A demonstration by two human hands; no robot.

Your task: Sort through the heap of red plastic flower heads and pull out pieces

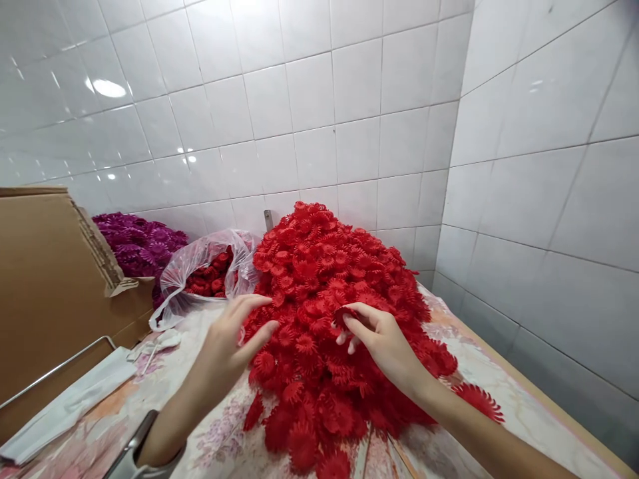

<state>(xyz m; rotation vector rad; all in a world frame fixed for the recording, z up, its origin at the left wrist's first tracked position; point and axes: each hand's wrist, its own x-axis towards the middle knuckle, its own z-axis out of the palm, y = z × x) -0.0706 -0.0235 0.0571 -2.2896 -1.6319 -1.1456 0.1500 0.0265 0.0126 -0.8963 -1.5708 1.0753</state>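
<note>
A large heap of red artificial flower pieces with fringed petals rises in front of me. My right hand is over the middle of the heap, thumb and forefinger pinched on a darker red flower piece. Its other fingers curl loosely beneath. My left hand hovers at the heap's left side, thumb and fingers apart, with nothing in it. A band with a dark, flat device is on my left wrist. One loose red flower piece lies right of the heap, beside my right forearm.
Behind the left hand sits a clear plastic bag holding red pieces. Purple flower pieces are piled behind a cardboard box. A white folded strip lies on the floral tablecloth. Tiled walls close off the back and right.
</note>
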